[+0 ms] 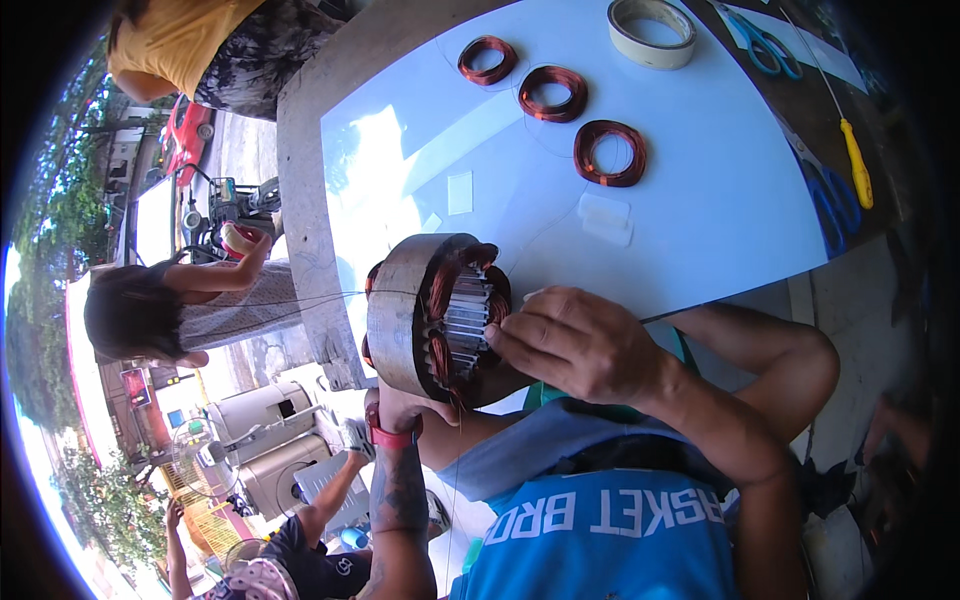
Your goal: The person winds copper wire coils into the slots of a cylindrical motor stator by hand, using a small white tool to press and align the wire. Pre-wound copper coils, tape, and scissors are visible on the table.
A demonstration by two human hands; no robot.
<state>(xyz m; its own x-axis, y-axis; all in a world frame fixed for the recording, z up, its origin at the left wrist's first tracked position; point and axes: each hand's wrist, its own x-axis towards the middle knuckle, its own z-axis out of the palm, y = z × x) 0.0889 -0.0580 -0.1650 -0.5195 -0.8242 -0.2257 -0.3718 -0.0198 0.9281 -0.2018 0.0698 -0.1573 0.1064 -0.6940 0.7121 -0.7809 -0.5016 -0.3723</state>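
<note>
A thick grey metal ring (402, 315), like a motor stator, stands tilted at the near edge of a white-topped table. Pale strips line its inner slots, and reddish-brown copper windings (440, 290) bulge from its rim. The right hand (580, 345) has thumb and fingertips drawn close together at the opening; whether they pinch anything, I cannot tell. The left hand (410, 405), below a red wristband (393, 436), is against the ring's lower side, mostly hidden behind it, so how firmly it grips is unclear. The ring's far side is also out of sight, and thin wires fade against the glare. On the white sheet (720, 210) lie three copper coils (638, 158) and a tape roll (655, 52). Scissors (770, 50) and a yellow-handled screwdriver (856, 165) lie beyond. Leftward, bystanders and a red car (184, 140) appear in daylight.
</note>
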